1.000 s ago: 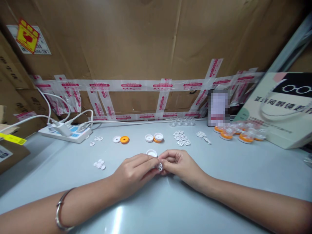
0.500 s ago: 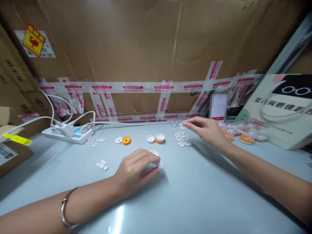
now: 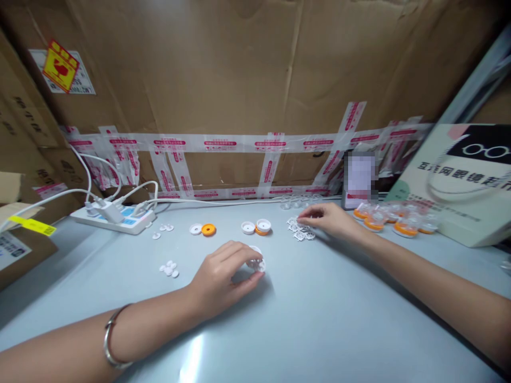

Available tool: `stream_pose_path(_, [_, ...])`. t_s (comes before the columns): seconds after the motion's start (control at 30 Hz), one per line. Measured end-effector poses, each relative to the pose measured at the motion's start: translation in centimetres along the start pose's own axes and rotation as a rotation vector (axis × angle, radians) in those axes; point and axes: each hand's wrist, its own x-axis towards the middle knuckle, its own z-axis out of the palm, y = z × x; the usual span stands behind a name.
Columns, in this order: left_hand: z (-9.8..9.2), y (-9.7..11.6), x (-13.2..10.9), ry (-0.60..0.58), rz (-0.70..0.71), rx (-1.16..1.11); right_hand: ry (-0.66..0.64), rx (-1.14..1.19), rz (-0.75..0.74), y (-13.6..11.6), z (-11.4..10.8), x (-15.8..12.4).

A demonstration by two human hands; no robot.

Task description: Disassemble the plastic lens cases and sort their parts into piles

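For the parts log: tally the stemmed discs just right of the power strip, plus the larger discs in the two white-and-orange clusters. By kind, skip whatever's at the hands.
Small stemmed white discs: 3
Larger white discs: 3
Larger orange discs: 2
Total: 8

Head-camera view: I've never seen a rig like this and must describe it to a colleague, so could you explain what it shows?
There is no machine, just a person's two bare hands, seen from a camera worn on the head, looking forward and down. The left hand pinches a small white openwork part. The right hand has its fingertips at a pile of white openwork pieces; whether it grips one is unclear. The table also bears small white discs, an orange disc, a power strip and clear-topped pieces with orange bases. Taped cardboard stands behind.
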Motion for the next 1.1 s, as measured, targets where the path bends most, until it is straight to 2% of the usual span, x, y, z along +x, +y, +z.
stream_pose_path(0.07, [0.0,0.0,0.0,-0.010,-0.010,0.000,0.113,-0.004,-0.062,-1.4,0.2,-1.0])
stream_pose_path(0.13, [0.1,0.0,-0.1,-0.025,-0.021,0.002,0.165,0.045,-0.140,-3.2,0.8,-2.6])
stream_pose_path(0.17, [0.1,-0.1,-0.1,-0.032,-0.025,0.003,0.136,0.079,-0.182,-4.1,1.3,-3.5])
stream_pose_path(0.23, [0.1,-0.1,-0.1,-0.035,-0.029,0.004,-0.024,0.149,-0.246,-5.9,2.5,-5.5])
stream_pose_path(0.3, [0.1,-0.1,-0.1,-0.029,-0.022,0.004,-0.217,0.214,-0.252,-7.1,3.7,-7.2])
stream_pose_path(0.37, [0.1,0.0,-0.1,-0.021,-0.002,0.003,-0.333,0.287,-0.220,-7.7,4.6,-8.3])
stream_pose_path(0.53, [0.2,0.0,-0.2,0.018,0.070,0.005,-0.383,0.439,-0.155,-7.6,5.3,-8.9])
stream_pose_path(0.67, [0.3,-0.1,-0.4,0.019,0.098,0.019,-0.359,0.457,-0.184,-7.5,5.3,-8.6])
stream_pose_path(0.77, [0.0,-0.2,-0.4,-0.001,0.064,0.009,-0.227,0.397,-0.213,-7.0,3.9,-7.2])
stream_pose_path(0.9, [-0.2,-0.2,-0.3,-0.003,0.025,0.003,0.020,0.279,-0.146,-4.7,-1.6,-3.5])
stream_pose_path(1.0, [-0.2,-0.2,-0.2,-0.036,-0.001,-0.011,-0.072,0.075,-0.039,-2.0,-6.1,-1.0])
stream_pose_path(1.1, [-0.1,-0.1,-0.2,-0.061,-0.065,-0.018,-0.164,-0.184,0.111,0.2,-8.4,0.2])
